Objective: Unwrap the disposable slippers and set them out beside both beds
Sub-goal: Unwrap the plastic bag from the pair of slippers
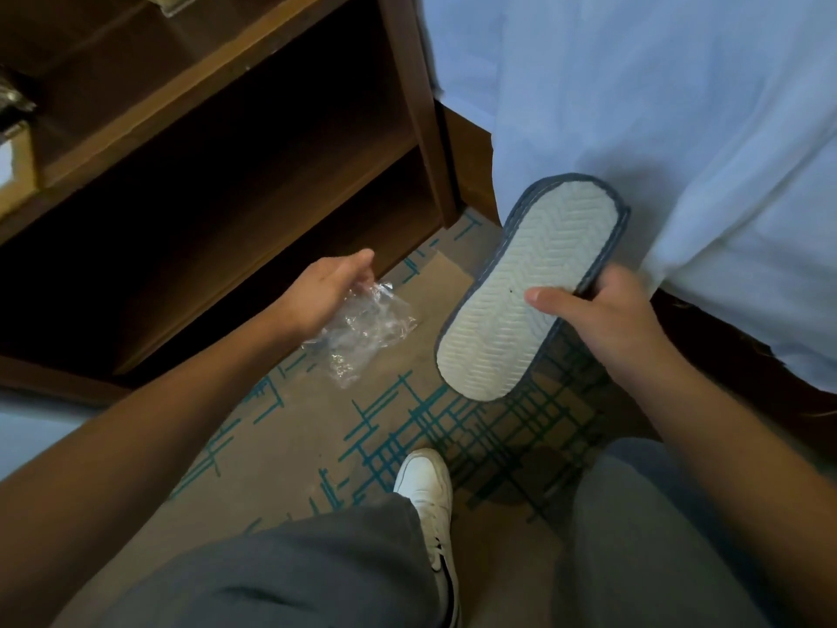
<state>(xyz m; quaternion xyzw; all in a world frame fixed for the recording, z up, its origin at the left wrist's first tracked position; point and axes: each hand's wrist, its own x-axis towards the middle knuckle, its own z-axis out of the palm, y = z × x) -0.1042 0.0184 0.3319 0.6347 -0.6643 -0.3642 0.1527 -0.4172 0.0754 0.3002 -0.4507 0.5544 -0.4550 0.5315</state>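
My right hand [602,324] grips a disposable slipper [530,283] by its side, held above the carpet with its pale ribbed sole turned up toward me and its grey-blue edge showing. Whether a second slipper lies under it I cannot tell. My left hand [326,287] holds a crumpled clear plastic wrapper [367,330], which hangs below the fingers over the floor. The two hands are apart, with the wrapper left of the slipper.
A dark wooden nightstand [253,142] with open shelves stands at the upper left. The bed's white sheet [679,120] hangs down at the right. Brown carpet with teal lines [407,428] lies below. My grey trousers and white shoe [428,496] fill the bottom.
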